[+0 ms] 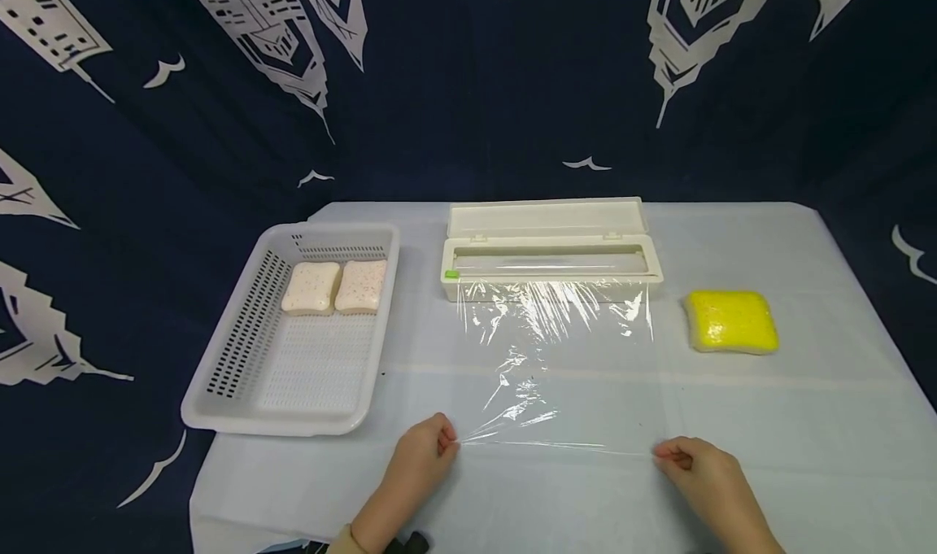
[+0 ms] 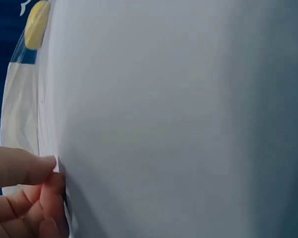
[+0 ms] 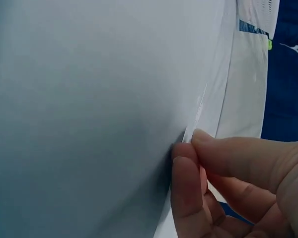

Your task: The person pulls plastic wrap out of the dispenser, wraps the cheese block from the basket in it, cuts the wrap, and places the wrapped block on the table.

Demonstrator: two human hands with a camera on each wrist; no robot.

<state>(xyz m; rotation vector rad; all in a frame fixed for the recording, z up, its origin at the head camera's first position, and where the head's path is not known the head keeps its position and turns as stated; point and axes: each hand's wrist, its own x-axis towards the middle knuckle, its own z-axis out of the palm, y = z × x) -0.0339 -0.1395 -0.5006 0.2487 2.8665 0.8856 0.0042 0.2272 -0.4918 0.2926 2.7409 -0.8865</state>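
Observation:
A sheet of clear plastic wrap (image 1: 523, 375) stretches toward me from a cream wrap dispenser (image 1: 552, 253) whose lid is raised. My left hand (image 1: 427, 448) pinches the sheet's near left corner between thumb and fingers, and creases fan out from there. At the near right corner, my right hand (image 1: 703, 477) pinches the film the same way. The wrist views show the thumb (image 2: 27, 168) of the left hand and the thumb (image 3: 238, 153) of the right hand pressed against the fingers at the film's edge. Beneath the sheet lies the white-covered table (image 1: 571, 505).
A white perforated basket (image 1: 293, 416) stands at the left, holding two pale speckled blocks, the left block (image 1: 312, 288) and the right block (image 1: 361, 286). To the dispenser's right lies a shiny yellow block (image 1: 732, 321). Behind the table hangs a dark blue patterned cloth (image 1: 468, 115).

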